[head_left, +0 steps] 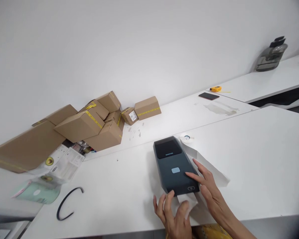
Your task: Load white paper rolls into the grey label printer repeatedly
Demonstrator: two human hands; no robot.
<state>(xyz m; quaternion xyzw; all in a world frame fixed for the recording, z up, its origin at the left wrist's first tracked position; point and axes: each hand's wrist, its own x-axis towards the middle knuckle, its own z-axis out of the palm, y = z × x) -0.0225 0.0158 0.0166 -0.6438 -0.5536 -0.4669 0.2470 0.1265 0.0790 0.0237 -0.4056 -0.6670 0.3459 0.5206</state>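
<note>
A dark blue label printer [176,166] with a black window and a light blue button lies on the white table. My right hand [210,189] has its fingers stretched out, with a fingertip resting on the printer's top right of the button. At the front end, white label paper [188,200] sticks out. My left hand [173,212] is curled around this paper, its thumb on it and a forefinger at the printer's front left corner. Behind the printer stands a label roll [186,137], its white strip [211,166] trailing along the right side.
Cardboard boxes [79,126] are piled at the left by the wall; another box [148,108] stands nearby. A black headband [64,202] and plastic-wrapped packages [40,192] lie at left. Farther right are a phone [208,96], a yellow tape measure [215,89] and a water bottle [271,56].
</note>
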